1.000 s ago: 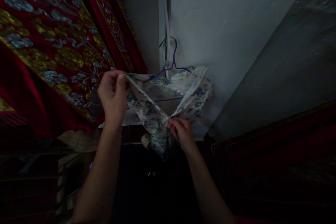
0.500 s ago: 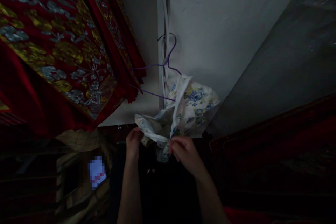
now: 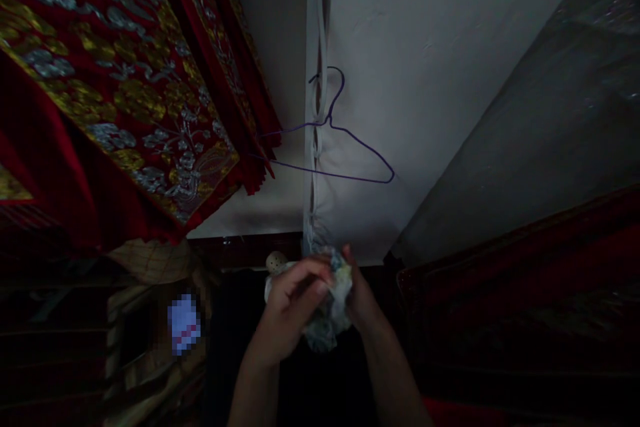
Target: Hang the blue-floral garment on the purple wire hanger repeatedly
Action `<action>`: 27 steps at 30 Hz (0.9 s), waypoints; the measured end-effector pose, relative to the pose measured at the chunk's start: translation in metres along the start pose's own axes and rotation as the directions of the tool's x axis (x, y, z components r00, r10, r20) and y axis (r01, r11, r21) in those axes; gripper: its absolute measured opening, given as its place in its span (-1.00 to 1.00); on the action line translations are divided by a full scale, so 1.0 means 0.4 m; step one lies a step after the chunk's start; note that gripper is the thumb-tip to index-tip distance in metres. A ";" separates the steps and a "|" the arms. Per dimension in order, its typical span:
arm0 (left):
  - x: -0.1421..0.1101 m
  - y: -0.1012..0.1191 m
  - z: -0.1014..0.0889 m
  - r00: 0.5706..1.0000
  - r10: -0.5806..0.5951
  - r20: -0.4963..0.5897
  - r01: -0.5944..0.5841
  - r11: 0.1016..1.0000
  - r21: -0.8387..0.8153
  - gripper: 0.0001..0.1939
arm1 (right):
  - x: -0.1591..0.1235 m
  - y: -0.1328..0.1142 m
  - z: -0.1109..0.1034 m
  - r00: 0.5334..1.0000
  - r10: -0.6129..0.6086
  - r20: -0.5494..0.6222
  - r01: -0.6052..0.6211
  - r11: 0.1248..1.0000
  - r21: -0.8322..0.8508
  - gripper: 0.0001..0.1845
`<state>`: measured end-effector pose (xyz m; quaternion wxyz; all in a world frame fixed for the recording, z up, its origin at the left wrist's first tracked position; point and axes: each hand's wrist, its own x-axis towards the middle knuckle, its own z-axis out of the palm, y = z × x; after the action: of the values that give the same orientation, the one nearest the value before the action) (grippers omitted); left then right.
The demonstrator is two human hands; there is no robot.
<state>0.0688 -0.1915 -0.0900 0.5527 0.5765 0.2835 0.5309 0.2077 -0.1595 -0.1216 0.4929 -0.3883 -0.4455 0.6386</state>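
A floral white garment (image 3: 340, 297), patterned in blue and yellow, is bunched up low in the middle between both hands. My left hand (image 3: 293, 307) pinches its cloth with thumb and fingers. On the garment's other side, my right hand (image 3: 363, 297) is closed around the cloth, its fingertips partly hidden. Above them a purple wire hanger (image 3: 363, 177) hangs bare from white cords (image 3: 320, 33) by the wall. The hanger's left end goes behind red embroidered cloth.
Red cloth with gold and silver embroidery (image 3: 135, 100) hangs at the left. Below it stands a wooden frame (image 3: 115, 340) with a lit phone-like screen (image 3: 184, 323), blurred out. A dark red piece of furniture or fabric (image 3: 525, 260) is at the right. A pale round knob with holes (image 3: 276, 261) shows near my left hand.
The floral garment has come off the hanger and down toward me, now bunched up. Both hands have come closer together around it. The hanger's right end is now uncovered.
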 end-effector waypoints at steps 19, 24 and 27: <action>0.197 -0.005 -0.216 0.963 -0.164 0.213 -0.030 0.720 0.693 -0.55 | 0.187 -0.356 -0.097 0.822 -0.565 -0.078 0.469 0.747 -0.471 -0.89; 0.231 0.118 -0.258 0.951 -0.177 0.252 -0.011 0.798 0.602 -0.66 | 0.364 -0.287 -0.133 0.944 -0.274 -0.182 0.239 0.952 -0.193 -0.69; 0.268 0.189 -0.253 0.970 -0.082 0.230 -0.050 0.856 0.515 -0.64 | 0.424 -0.225 -0.140 0.959 -0.239 -0.154 0.171 0.918 -0.358 -0.62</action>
<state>-0.0150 -0.0767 -0.0046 0.4123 0.7620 0.3505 0.3558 0.2497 0.0269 -0.0625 0.5238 -0.4794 -0.5372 0.4552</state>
